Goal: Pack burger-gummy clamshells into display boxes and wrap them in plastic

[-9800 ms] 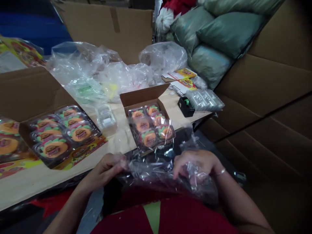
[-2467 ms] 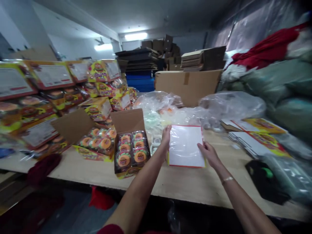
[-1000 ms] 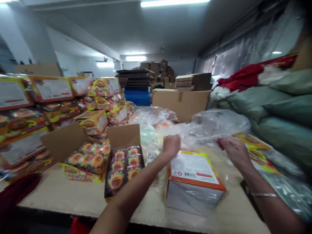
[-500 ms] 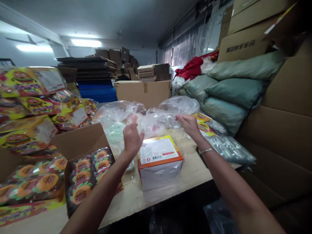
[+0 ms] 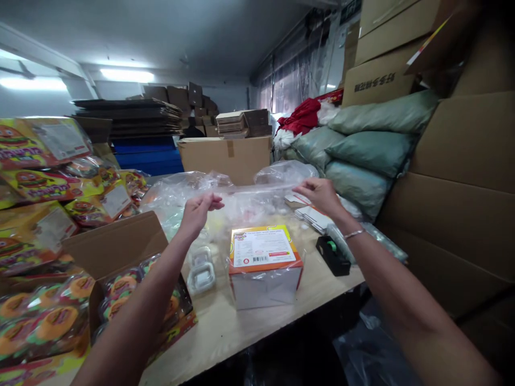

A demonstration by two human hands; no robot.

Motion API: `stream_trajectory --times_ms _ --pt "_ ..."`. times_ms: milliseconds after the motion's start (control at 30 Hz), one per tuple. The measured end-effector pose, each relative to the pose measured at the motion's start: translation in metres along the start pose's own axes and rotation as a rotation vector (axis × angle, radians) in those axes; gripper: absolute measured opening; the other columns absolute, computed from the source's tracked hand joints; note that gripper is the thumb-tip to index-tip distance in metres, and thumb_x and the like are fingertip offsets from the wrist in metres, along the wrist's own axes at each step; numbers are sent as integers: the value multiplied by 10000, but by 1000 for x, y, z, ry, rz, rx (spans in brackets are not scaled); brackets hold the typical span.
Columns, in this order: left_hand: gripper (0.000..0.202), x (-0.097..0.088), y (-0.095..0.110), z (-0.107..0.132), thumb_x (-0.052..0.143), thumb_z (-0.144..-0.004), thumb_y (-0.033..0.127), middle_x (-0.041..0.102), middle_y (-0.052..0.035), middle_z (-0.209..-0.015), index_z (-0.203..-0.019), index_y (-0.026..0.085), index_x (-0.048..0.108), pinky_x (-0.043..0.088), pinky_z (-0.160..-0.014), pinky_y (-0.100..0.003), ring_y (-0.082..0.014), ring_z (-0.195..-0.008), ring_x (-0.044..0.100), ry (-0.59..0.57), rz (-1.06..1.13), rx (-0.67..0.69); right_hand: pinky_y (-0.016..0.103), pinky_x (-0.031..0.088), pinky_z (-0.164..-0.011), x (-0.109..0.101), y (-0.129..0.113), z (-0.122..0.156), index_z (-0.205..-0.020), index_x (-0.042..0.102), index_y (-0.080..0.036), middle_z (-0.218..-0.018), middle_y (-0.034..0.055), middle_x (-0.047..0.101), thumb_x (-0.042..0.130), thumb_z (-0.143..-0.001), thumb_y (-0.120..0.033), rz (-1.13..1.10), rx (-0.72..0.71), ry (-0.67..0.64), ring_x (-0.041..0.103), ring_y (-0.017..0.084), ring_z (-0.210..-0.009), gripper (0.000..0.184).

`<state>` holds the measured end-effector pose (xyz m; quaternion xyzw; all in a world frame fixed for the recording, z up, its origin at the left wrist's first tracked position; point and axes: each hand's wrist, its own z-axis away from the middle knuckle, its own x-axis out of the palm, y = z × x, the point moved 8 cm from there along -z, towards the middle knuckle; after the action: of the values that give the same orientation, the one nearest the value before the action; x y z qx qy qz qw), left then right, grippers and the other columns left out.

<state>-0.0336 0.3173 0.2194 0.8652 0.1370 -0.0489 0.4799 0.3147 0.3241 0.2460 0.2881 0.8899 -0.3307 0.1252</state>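
A clear plastic bag (image 5: 259, 191) is stretched by its upper edge between my two hands. My left hand (image 5: 198, 212) pinches one end of that edge, and my right hand (image 5: 319, 195) pinches the other. Below and between them stands a carton (image 5: 263, 287) with an orange and yellow top, a white label and a barcode. Film glints along its front and sides, so the bag seems to surround it. Left of the carton sit small clear plastic containers (image 5: 201, 276). A black tape dispenser (image 5: 333, 256) with green inside lies to its right.
Open boxes of wrapped burger-shaped items (image 5: 52, 324) and stacked printed packs (image 5: 36, 182) fill the left side. Loose plastic bags (image 5: 185, 187) lie behind my hands. Flat folded cartons (image 5: 314, 217), bulging green sacks (image 5: 366, 153) and large cardboard boxes (image 5: 454, 214) are at right.
Both hands have closed on the bag's edge, which is now pulled taut between them. My left hand has moved left. The view has turned slightly right, exposing the tape dispenser.
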Motion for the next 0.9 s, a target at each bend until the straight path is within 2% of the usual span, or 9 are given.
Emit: stream_trajectory --times_ms 133,233,433,533,600,667,767,833,900 --pt "506 6 8 -3 535 -838 598 750 -126 -829 -884 129 718 516 -776 -340 -228 -797 705 -79 53 -16 255 274 -510 -2 -12 -2 -583 572 -178 -529 -28 460 672 -761 -559 -36 -29 -46 366 102 -516 433" --pt "480 3 6 -5 575 -821 586 745 -108 -766 -873 131 719 521 -740 -328 -218 -740 700 -43 130 -30 258 264 -507 -5 -17 -4 -582 586 -180 -527 -23 471 663 -758 -587 12 -36 -87 369 106 -517 450" --pt "428 -2 2 -7 622 -816 534 752 -104 -801 -933 132 710 523 -730 -310 -218 -775 707 64 188 -9 268 275 -519 -28 8 -8 -647 640 -187 -553 -8 533 615 -812 -588 200 -24 -134 422 123 -525 434" --pt "457 3 4 -8 632 -798 567 753 -115 -821 -921 131 697 523 -719 -309 -221 -779 710 48 239 -20 287 300 -563 -51 -7 -4 -664 633 -185 -621 29 567 563 -883 -511 469 -54 135 462 154 -580 399" --pt "490 9 5 -10 630 -781 607 751 -122 -815 -887 132 687 524 -711 -314 -227 -769 711 8 269 -51 319 355 -653 -49 -45 6 -740 648 -178 -743 78 611 509 -930 -464 570 -157 348 518 202 -703 370" --pt "514 15 7 -11 630 -768 636 749 -126 -811 -860 133 681 527 -710 -324 -234 -765 711 -31 274 -74 377 386 -787 -16 -93 15 -885 663 -164 -880 129 638 503 -937 -469 540 -328 380 545 260 -867 348" --pt "528 19 13 -11 641 -753 646 745 -124 -789 -842 128 688 527 -709 -329 -231 -736 705 -79 249 -69 427 356 -921 64 -149 14 -1135 610 -153 -1149 178 617 629 -870 -477 380 -489 109 521 312 -1088 419" --pt "533 18 15 -9 625 -764 648 741 -125 -784 -832 125 697 523 -704 -325 -227 -733 703 -103 240 -63 381 372 -872 109 -161 4 -1060 627 -172 -1059 128 655 621 -900 -357 294 -450 -79 572 260 -994 244" --pt "529 14 12 -5 625 -770 641 747 -128 -835 -870 128 710 522 -730 -327 -234 -793 709 -123 263 -68 314 376 -766 135 -159 -8 -897 639 -187 -894 56 677 578 -926 -245 213 -385 -203 596 189 -822 89"
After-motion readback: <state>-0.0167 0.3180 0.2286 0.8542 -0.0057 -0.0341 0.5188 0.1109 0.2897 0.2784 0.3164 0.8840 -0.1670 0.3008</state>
